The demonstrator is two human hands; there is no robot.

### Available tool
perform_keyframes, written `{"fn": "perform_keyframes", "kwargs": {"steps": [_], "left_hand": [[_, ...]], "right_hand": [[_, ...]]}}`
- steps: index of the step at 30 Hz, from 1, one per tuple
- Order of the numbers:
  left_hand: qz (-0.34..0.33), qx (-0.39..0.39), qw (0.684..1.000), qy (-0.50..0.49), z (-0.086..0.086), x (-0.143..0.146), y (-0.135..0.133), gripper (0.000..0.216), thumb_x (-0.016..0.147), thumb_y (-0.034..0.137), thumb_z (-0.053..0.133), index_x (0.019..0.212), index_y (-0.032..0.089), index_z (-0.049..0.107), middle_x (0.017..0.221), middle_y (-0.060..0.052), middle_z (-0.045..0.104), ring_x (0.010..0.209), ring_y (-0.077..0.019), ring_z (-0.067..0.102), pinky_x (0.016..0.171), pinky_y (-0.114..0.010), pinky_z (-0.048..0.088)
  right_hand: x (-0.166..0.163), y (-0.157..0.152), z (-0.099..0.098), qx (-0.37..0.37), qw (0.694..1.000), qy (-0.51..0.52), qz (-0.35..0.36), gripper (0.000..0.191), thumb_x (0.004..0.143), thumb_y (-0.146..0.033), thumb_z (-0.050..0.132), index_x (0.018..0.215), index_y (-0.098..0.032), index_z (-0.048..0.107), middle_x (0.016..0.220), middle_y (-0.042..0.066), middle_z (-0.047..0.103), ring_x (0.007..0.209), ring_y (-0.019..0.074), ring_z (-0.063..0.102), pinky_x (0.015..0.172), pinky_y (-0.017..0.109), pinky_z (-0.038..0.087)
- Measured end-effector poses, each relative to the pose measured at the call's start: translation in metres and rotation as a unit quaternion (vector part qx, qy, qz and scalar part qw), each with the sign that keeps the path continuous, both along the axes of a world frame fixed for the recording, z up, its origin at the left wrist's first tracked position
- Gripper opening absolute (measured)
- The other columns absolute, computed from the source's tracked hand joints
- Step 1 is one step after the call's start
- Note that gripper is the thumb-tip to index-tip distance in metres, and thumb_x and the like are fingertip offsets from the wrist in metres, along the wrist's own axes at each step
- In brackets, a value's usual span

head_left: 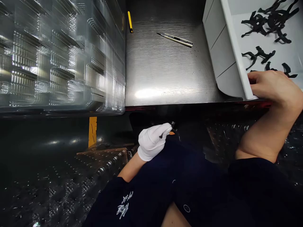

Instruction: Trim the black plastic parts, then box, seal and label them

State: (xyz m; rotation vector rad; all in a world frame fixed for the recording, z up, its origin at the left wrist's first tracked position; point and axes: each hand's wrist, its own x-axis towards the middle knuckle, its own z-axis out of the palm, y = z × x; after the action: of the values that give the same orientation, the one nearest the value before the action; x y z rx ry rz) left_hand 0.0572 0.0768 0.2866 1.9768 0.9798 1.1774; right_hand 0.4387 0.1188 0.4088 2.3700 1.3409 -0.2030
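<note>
Navy cloth shirt backs the white-gloved left hand pinching one small black piece, forked black strips left in the white bin, bare right hand hiding its grip.

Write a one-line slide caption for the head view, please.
Gloved left hand grips a small black part while the bare right hand reaches into a white tray of black pieces.

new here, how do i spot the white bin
From the metal worktop, go to its right side. The white bin stands there, the ungloved right hand at its near end. Unlike the clear trays opposite, it is opaque, with black pieces inside.
</note>
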Motion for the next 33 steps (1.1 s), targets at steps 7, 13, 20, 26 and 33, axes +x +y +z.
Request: {"fn": "perform_keyframes", "kwargs": {"steps": [7, 13, 20, 26, 33], "left_hand": [[0.016, 0.075, 0.995, 0.069, 0.008, -0.003, 0.004, 0.018, 0.096, 0.020, 0.063, 0.090, 0.023, 0.079, 0.071, 0.001, 0.078, 0.058, -0.0166, 0.074, 0.054, -0.022, 0.055], [0.030, 0.145, 0.986, 0.082, 0.007, -0.005, 0.006, 0.012, 0.095, 0.018, 0.066, 0.093, 0.021, 0.077, 0.078, -0.002, 0.080, 0.058, -0.0152, 0.073, 0.051, -0.022, 0.053], [-0.025, 0.179, 0.980, 0.082, 0.005, -0.005, 0.009, 0.019, 0.095, 0.010, 0.060, 0.104, 0.021, 0.073, 0.086, -0.002, 0.081, 0.067, -0.0156, 0.075, 0.052, -0.023, 0.052], [-0.075, 0.228, 0.962, 0.127, 0.008, -0.004, 0.013, 0.029, 0.103, 0.012, 0.041, 0.102, 0.013, 0.070, 0.086, -0.008, 0.080, 0.069, -0.0176, 0.076, 0.056, -0.026, 0.051], [-0.118, 0.208, 0.962, 0.135, -0.002, -0.002, 0.013, 0.027, 0.102, 0.014, 0.045, 0.107, 0.019, 0.071, 0.082, -0.003, 0.079, 0.065, -0.0157, 0.074, 0.050, -0.024, 0.045]], "right_hand": [[0.018, -0.004, -0.008, 0.018, 0.998, 0.027, 0.051, 0.040, 0.092, -0.050, 0.068, 0.086, -0.014, 0.083, 0.060, 0.008, 0.070, 0.046, 0.0073, 0.042, 0.059, 0.037, 0.036], [-0.041, -0.030, 0.000, 0.386, 0.912, 0.051, 0.131, 0.035, 0.093, -0.034, 0.072, 0.122, -0.015, 0.074, 0.109, 0.017, 0.077, 0.093, 0.0235, 0.074, 0.083, 0.041, 0.056], [-0.167, -0.057, -0.042, 0.355, 0.761, 0.491, 0.233, 0.027, 0.099, -0.026, 0.062, 0.125, -0.027, 0.069, 0.117, 0.006, 0.076, 0.108, 0.0250, 0.075, 0.095, 0.041, 0.065], [-0.187, -0.067, -0.085, 0.316, 0.747, 0.496, 0.311, 0.031, 0.102, -0.019, 0.052, 0.131, -0.021, 0.065, 0.117, 0.008, 0.077, 0.109, 0.0201, 0.075, 0.097, 0.034, 0.064], [-0.175, -0.078, -0.101, 0.348, 0.801, 0.401, 0.277, 0.027, 0.101, -0.020, 0.054, 0.125, -0.019, 0.067, 0.114, 0.009, 0.078, 0.104, 0.0210, 0.077, 0.093, 0.034, 0.066]]}}
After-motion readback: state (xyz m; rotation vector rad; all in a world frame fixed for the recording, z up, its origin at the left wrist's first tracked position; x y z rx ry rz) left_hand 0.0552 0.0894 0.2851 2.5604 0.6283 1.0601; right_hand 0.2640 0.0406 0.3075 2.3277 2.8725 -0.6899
